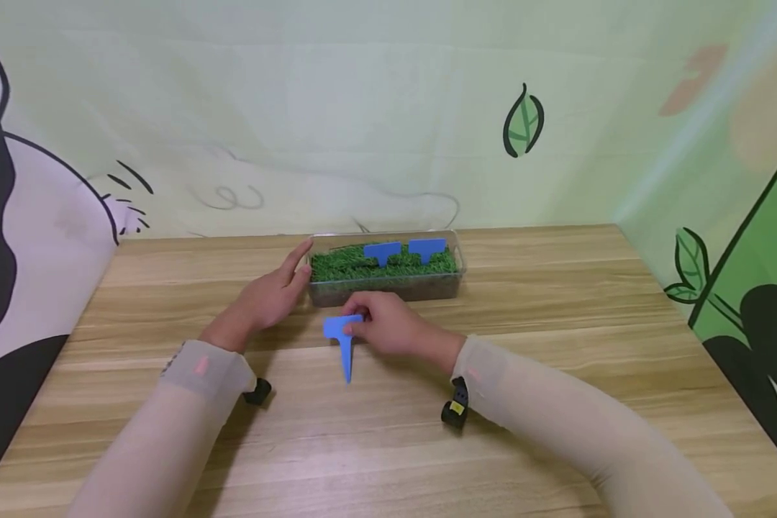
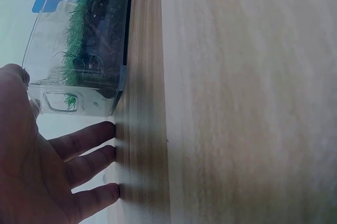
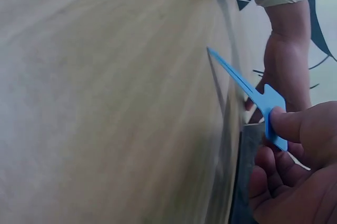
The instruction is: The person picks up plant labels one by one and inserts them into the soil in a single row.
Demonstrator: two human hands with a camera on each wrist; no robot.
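Observation:
A clear plastic box (image 1: 395,290) with artificial green grass (image 1: 339,265) over dark filling stands near the table's back edge. Two blue T-shaped plant labels, a left one (image 1: 382,251) and a right one (image 1: 427,249), stick upright in the grass. My right hand (image 1: 391,324) pinches a third blue plant label (image 3: 273,100) by its broad head between thumb and fingers, in front of the box. Its pointed stem aims down toward me, over the table. At the box's left end, my left hand (image 1: 268,298) rests with extended fingers; its thumb touches the rim in the left wrist view.
The wooden table (image 1: 557,324) reaches back to a pale green printed cloth (image 1: 362,108) with leaf and panda drawings. Black wrist cameras, a left one (image 1: 257,391) and a right one (image 1: 455,411), hang below the sleeves.

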